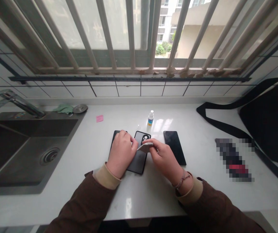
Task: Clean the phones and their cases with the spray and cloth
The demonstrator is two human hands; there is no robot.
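My right hand (163, 155) pinches a thin greyish-white flat piece (145, 147) between thumb and fingers; whether it is cloth or card I cannot tell. Below that piece lies a dark phone case (139, 161) with a round camera cutout at its top. My left hand (122, 150) is closed over the case's left side, its fingers curled and whatever they hold hidden. Partly covered by this hand is another black flat object (114, 137). To the right of my right hand rests a black phone (175, 147), face up. A small white-capped bottle (150, 118) stands upright behind the case.
On the left is a dark sink (39, 129) with a chrome faucet (20, 103), a green cloth (63, 108) and a metal drain cover (80, 108). A pink note (99, 118) lies on the white counter (80, 200). A black bag (270, 119) with a strap and a blurred-out item (234, 160) occupy the right.
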